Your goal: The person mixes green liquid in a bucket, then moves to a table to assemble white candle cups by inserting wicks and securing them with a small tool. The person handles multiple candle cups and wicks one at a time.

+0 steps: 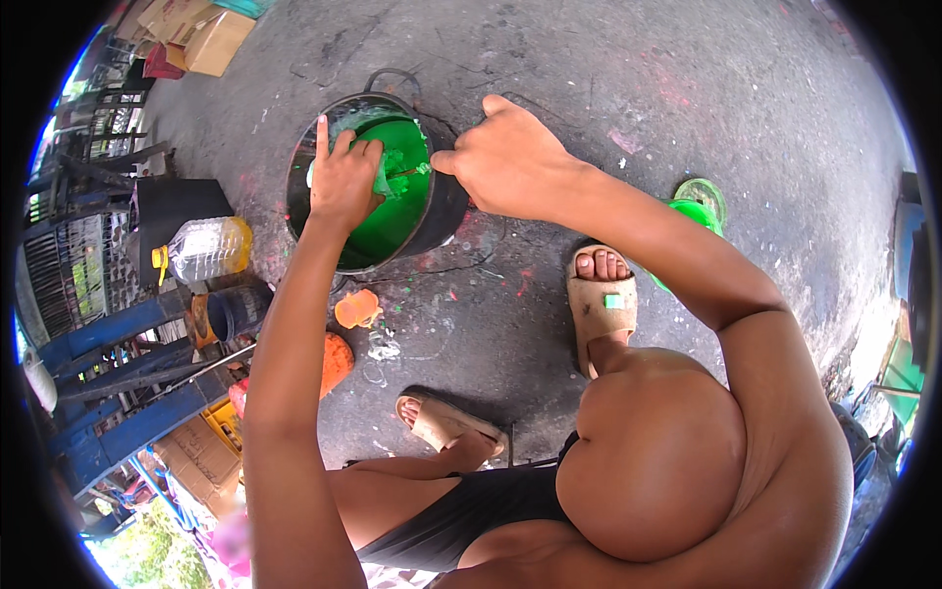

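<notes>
Head view, looking straight down: a black pot (446,211) sits on the dark concrete ground (589,59), its inside coated bright green. The left hand (343,182) is over the pot's opening, fingers curled around a green lump (392,172), forefinger sticking straight up. The right hand (510,157) hangs at the pot's right rim, fingers tucked under, thumb and knuckle pinched toward a thin stick (404,173) that reaches into the green; whether it truly grips the stick I cannot tell. Both feet in tan sandals (603,309) are planted just below the pot. Left of it, a clear plastic jug (206,248) with a yellow cap lies on its side. A small orange cup (356,308) rests nearby, and a green lid (699,196) shows past the right forearm.
</notes>
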`<state>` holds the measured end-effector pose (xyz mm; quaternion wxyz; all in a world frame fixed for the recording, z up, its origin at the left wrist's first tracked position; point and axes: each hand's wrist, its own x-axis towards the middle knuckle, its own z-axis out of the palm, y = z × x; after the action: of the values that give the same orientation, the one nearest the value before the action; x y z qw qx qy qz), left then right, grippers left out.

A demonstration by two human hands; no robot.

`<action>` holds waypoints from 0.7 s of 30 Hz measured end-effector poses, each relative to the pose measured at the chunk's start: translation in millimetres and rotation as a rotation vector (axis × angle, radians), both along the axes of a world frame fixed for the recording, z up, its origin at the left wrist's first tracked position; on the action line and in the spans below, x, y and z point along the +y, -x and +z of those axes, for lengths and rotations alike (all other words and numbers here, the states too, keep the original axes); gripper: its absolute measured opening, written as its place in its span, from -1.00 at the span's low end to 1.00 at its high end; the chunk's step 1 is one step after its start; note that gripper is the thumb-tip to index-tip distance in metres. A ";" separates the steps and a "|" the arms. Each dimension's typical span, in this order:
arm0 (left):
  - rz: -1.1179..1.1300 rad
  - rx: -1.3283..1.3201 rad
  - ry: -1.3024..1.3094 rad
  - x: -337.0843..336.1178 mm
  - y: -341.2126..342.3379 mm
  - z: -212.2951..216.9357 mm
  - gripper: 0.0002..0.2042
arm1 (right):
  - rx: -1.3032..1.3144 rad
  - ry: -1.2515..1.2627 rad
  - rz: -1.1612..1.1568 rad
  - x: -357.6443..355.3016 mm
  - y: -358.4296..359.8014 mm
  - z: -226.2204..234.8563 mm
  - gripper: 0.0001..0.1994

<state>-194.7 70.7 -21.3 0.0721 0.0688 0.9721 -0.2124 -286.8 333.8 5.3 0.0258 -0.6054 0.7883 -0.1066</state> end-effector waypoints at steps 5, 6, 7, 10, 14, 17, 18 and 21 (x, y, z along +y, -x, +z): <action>0.002 -0.011 0.042 -2.3 3.6 -1.6 -0.37 | 0.042 0.091 -0.041 5.6 -1.9 11.8 -0.92; 0.000 -0.003 0.041 -5.0 2.7 -2.5 -0.37 | 0.052 0.121 -0.051 5.8 -2.0 12.5 -0.94; -0.002 0.005 0.041 -7.7 1.4 -3.5 -0.37 | 0.047 0.140 -0.053 5.8 -1.3 13.6 -0.93; 0.009 0.027 0.038 -12.7 -1.5 -3.4 -0.37 | 0.039 0.183 -0.061 4.9 2.4 12.7 -0.90; 0.014 0.026 0.053 -14.2 -2.7 0.5 -0.37 | 0.069 0.170 -0.054 -0.9 4.5 -4.4 -0.81; 0.006 0.007 0.078 -12.3 -2.0 2.4 -0.36 | 0.070 0.109 -0.041 -5.4 2.2 -11.2 -0.75; 0.005 0.006 0.082 -13.6 -2.9 2.1 -0.36 | 0.065 0.085 -0.036 -6.7 0.9 -10.0 -0.74; 0.000 -0.002 0.097 -16.9 -4.4 1.6 -0.35 | 0.060 0.032 -0.017 -6.4 0.5 -4.8 -0.73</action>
<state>-190.3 53.8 -19.7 0.0765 0.0653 0.9606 -0.2591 -287.3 327.4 0.5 -0.0086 -0.6019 0.7921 -0.1012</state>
